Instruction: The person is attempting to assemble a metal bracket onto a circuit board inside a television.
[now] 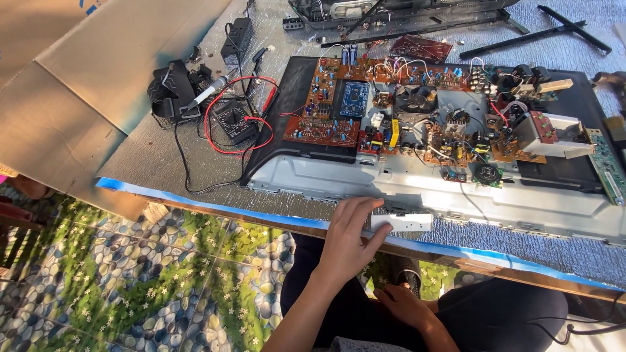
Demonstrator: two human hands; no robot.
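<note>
At the near edge of the workbench [195, 171], just in front of the metal chassis [417, 186], lies a small white rectangular part [403, 223]. Our left hand [352, 238] rests on its left end with fingers spread flat, touching it rather than clasping it. Our right hand [402, 305] sits on our lap, below the white part, loosely open and holding nothing. Beyond the white part, brown circuit boards [324, 107] crowd the chassis around a blue board [355, 99]. Far left of the white part sits a black multimeter [234, 121] with looping red leads [225, 91], a soldering iron [207, 90] just past it.
</note>
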